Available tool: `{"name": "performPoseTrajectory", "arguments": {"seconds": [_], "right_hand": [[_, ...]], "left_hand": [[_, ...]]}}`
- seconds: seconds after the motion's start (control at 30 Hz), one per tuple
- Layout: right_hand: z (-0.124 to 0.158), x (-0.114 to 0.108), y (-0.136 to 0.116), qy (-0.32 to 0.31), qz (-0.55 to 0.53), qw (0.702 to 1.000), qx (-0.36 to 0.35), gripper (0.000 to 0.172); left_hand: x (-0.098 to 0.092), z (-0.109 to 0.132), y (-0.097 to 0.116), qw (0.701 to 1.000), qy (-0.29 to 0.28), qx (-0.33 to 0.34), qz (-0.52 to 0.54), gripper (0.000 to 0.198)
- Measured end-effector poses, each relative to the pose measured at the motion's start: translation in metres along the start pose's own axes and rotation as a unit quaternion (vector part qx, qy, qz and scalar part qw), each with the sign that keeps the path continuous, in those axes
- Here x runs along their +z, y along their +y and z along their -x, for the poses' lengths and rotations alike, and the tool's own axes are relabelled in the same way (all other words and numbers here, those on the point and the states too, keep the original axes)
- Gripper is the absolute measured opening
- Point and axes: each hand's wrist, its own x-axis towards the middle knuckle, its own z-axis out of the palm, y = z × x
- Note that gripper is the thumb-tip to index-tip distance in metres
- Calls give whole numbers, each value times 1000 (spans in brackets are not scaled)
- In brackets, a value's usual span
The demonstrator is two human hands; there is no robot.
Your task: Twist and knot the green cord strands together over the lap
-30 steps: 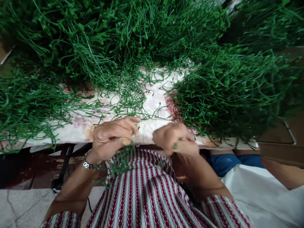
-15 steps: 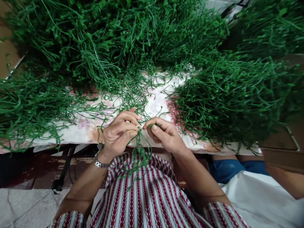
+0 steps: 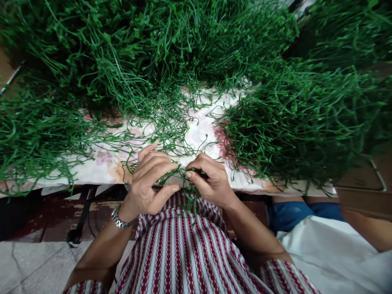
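- A small bunch of green stems point(image 3: 183, 192) is caught between the two hands, just over the near edge of the counter point(image 3: 101, 165) and above the person's lap.
- Its long axis runs towards and away from the person. The upper ends sit at the fingertips, and the loose tails hang down over the red-and-white striped garment point(image 3: 180, 253).
- The left hand point(image 3: 150, 179) is pinching the bunch from the left, thumb underneath and curled fingers above.
- The right hand point(image 3: 211, 179) meets it from the right, fingers bent in and tips closed on the same stems. Neither hand is spread.
- The fingertips of both hands all but touch, so the bunch lies between them, no nearer to one than the other.
- A metal wristwatch point(image 3: 119, 218) sits on the left wrist.
- Just beyond the hands, a flowered cloth point(image 3: 202, 130) covers the counter, with thin loose stems point(image 3: 168, 134) scattered across it.
- Some of these reach as far as the fingers.
- Big heaps of the same green stems ring that bare patch: the left heap point(image 3: 39, 130), the back heap point(image 3: 153, 49) and the right heap point(image 3: 300, 118).
- The right heap lies nearest to the right hand.
- At the lower right is another person's white garment point(image 3: 337, 253) with something blue point(image 3: 290, 214) above it.
- Pale floor tile point(image 3: 27, 261) shows at the lower left.
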Motion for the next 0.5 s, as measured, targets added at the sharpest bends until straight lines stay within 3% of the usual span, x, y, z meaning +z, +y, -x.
{"name": "performPoseTrajectory", "arguments": {"seconds": [0.13,0.23,0.37,0.5], "right_hand": [[2,5,-3,6,45,998,-48,2],[4,7,-5,-3,68,996,-57,2],[4,4,-6,-47,-24,999,8,9],[2,-2,-3,-82,-146,980,107,17]], "left_hand": [[-2,-4,7,996,-58,-36,-61,6],[-1,-4,8,996,-64,-51,-45,8],[2,1,6,997,-58,-41,-31,12],[3,2,5,998,-52,-10,-42,15]]}}
